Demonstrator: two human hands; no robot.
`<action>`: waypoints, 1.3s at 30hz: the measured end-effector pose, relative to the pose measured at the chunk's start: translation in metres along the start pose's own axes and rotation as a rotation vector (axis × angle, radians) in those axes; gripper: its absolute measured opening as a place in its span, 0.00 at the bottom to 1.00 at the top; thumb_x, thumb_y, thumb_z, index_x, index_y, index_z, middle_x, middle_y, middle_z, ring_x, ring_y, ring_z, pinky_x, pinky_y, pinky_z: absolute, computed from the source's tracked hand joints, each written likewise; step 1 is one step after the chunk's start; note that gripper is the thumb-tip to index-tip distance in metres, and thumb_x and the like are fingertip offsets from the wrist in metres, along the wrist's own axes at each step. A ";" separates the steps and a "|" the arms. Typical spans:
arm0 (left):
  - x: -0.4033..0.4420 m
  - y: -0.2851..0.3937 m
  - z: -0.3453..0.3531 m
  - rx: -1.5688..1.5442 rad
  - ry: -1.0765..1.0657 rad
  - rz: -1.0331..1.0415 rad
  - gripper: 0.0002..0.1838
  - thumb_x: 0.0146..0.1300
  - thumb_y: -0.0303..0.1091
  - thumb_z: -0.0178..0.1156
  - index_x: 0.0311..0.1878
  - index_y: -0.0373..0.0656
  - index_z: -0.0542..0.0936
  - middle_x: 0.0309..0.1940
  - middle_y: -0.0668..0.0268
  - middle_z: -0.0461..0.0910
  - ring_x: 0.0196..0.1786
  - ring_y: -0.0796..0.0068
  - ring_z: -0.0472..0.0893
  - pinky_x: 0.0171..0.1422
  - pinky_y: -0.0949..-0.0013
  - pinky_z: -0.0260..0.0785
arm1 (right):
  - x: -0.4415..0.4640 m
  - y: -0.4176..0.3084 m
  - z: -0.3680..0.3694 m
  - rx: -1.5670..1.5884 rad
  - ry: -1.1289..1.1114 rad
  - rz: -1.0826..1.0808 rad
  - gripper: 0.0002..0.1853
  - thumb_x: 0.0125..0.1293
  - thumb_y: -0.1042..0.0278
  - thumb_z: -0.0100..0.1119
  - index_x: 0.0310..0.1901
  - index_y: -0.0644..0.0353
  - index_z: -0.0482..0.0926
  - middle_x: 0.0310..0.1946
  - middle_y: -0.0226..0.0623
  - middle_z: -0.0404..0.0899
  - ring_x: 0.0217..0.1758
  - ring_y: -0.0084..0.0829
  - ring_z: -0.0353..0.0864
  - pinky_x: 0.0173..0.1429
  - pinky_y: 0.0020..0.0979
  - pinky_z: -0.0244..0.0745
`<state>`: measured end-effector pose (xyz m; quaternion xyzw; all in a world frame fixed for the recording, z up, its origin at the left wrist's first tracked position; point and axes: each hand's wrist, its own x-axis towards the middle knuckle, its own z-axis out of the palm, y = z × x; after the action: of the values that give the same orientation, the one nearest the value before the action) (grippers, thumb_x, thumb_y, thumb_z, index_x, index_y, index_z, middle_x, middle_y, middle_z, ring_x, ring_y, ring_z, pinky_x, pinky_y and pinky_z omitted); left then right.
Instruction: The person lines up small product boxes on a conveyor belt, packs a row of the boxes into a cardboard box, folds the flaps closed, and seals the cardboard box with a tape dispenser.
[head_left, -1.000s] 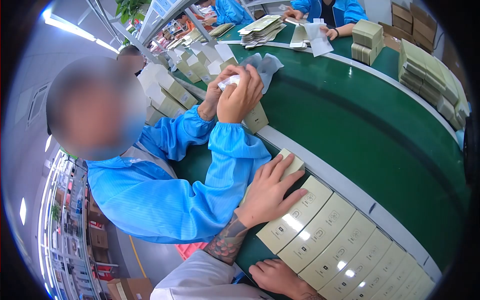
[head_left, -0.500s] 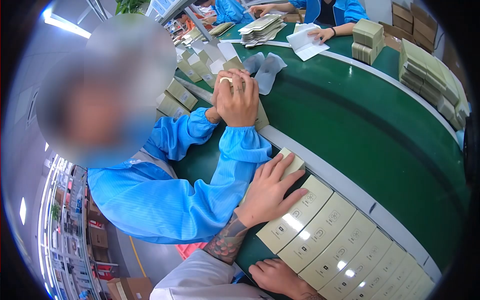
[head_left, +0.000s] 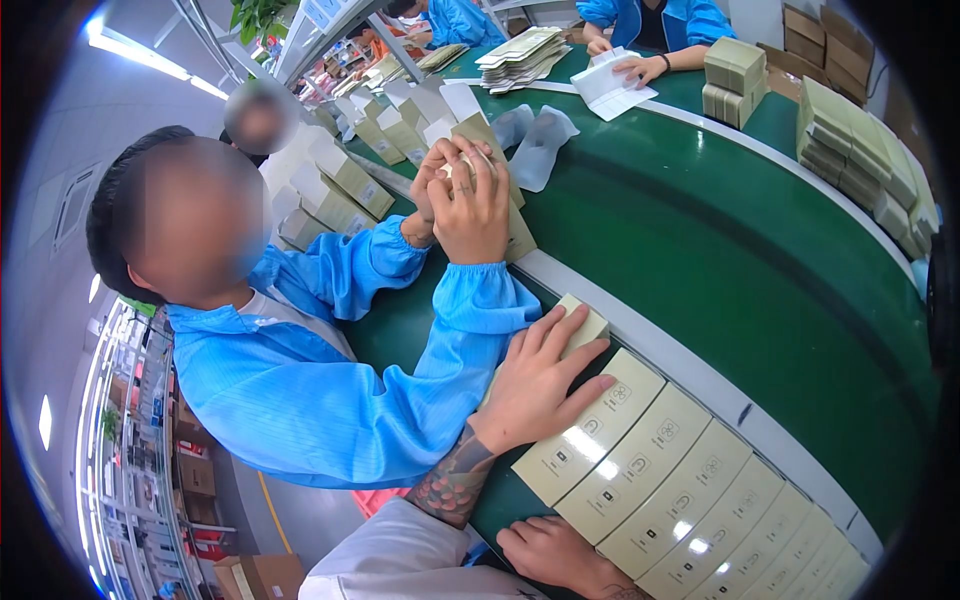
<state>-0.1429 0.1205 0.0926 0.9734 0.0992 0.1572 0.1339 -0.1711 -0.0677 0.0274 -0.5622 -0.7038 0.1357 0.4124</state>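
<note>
The left hand [head_left: 545,375] lies palm down with fingers spread across a cream box [head_left: 597,325] at its 1 o'clock, the thumb reaching over the near end of a row of printed boxes [head_left: 655,450] at 4 o'clock; the right hand [head_left: 558,555], at 6 o'clock, rests beside that row with fingers loosely curled, and I cannot tell whether they pinch anything; the row looks neatly lined up, print upward, while the covered box sits slightly apart; at 11 o'clock, beyond a co-worker's hands [head_left: 465,205], cartons [head_left: 395,135] stand with flaps unclosed.
</note>
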 end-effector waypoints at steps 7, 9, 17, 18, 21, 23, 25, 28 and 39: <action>0.000 0.000 0.000 -0.006 -0.024 -0.025 0.22 0.67 0.50 0.58 0.56 0.46 0.80 0.69 0.52 0.65 0.72 0.48 0.61 0.70 0.46 0.55 | 0.001 -0.001 -0.002 -0.015 0.001 0.000 0.09 0.55 0.70 0.60 0.26 0.54 0.68 0.20 0.29 0.72 0.24 0.30 0.78 0.29 0.30 0.74; -0.001 -0.001 0.002 0.003 -0.024 -0.024 0.22 0.67 0.50 0.57 0.56 0.46 0.80 0.69 0.51 0.65 0.72 0.48 0.61 0.71 0.46 0.52 | 0.001 -0.001 -0.002 -0.020 0.003 -0.002 0.09 0.55 0.70 0.60 0.26 0.54 0.68 0.20 0.29 0.72 0.24 0.30 0.79 0.29 0.30 0.74; -0.002 0.000 0.005 0.009 0.015 0.009 0.22 0.67 0.49 0.58 0.56 0.45 0.80 0.68 0.50 0.65 0.71 0.47 0.61 0.74 0.47 0.47 | 0.002 -0.001 -0.003 0.000 0.012 0.002 0.09 0.54 0.70 0.61 0.25 0.54 0.68 0.19 0.29 0.71 0.23 0.29 0.78 0.28 0.30 0.74; -0.002 0.000 0.004 0.000 0.013 0.007 0.22 0.67 0.49 0.58 0.56 0.44 0.80 0.68 0.50 0.65 0.71 0.47 0.61 0.74 0.47 0.47 | 0.002 -0.001 -0.003 -0.005 0.011 -0.002 0.09 0.54 0.70 0.61 0.25 0.54 0.68 0.19 0.29 0.71 0.23 0.29 0.78 0.28 0.30 0.74; -0.001 0.001 0.002 -0.023 0.018 0.003 0.21 0.67 0.48 0.58 0.55 0.43 0.80 0.68 0.49 0.65 0.71 0.45 0.61 0.74 0.47 0.48 | 0.002 0.000 -0.003 -0.016 0.002 -0.009 0.10 0.55 0.70 0.61 0.25 0.54 0.68 0.18 0.29 0.71 0.23 0.29 0.78 0.28 0.30 0.74; -0.001 0.001 0.005 -0.045 0.025 0.001 0.21 0.66 0.47 0.59 0.55 0.43 0.80 0.68 0.48 0.65 0.71 0.44 0.61 0.74 0.47 0.49 | -0.001 0.000 -0.001 -0.012 -0.011 0.006 0.10 0.56 0.70 0.61 0.25 0.54 0.68 0.19 0.30 0.72 0.23 0.30 0.79 0.28 0.31 0.74; -0.002 0.001 0.007 -0.071 0.041 0.004 0.20 0.66 0.46 0.60 0.54 0.42 0.80 0.67 0.47 0.65 0.71 0.43 0.61 0.74 0.46 0.50 | -0.005 -0.004 0.003 0.099 0.051 0.080 0.07 0.58 0.70 0.57 0.26 0.57 0.70 0.20 0.39 0.74 0.25 0.40 0.79 0.29 0.38 0.73; -0.002 0.001 0.005 -0.108 0.066 -0.005 0.20 0.65 0.45 0.61 0.53 0.41 0.80 0.67 0.45 0.65 0.71 0.41 0.61 0.75 0.46 0.50 | -0.005 -0.007 0.003 0.190 0.034 0.130 0.05 0.58 0.71 0.57 0.27 0.59 0.71 0.22 0.44 0.75 0.29 0.45 0.79 0.32 0.41 0.74; 0.004 -0.006 -0.001 -0.160 -0.055 -0.046 0.25 0.67 0.47 0.58 0.61 0.42 0.75 0.71 0.41 0.57 0.73 0.41 0.59 0.75 0.48 0.52 | 0.000 -0.012 -0.006 0.306 -0.051 0.287 0.11 0.60 0.63 0.55 0.39 0.62 0.74 0.33 0.52 0.78 0.38 0.51 0.80 0.40 0.43 0.77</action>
<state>-0.1401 0.1274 0.0928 0.9610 0.1047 0.1349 0.2175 -0.1747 -0.0733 0.0387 -0.5839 -0.5979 0.3124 0.4517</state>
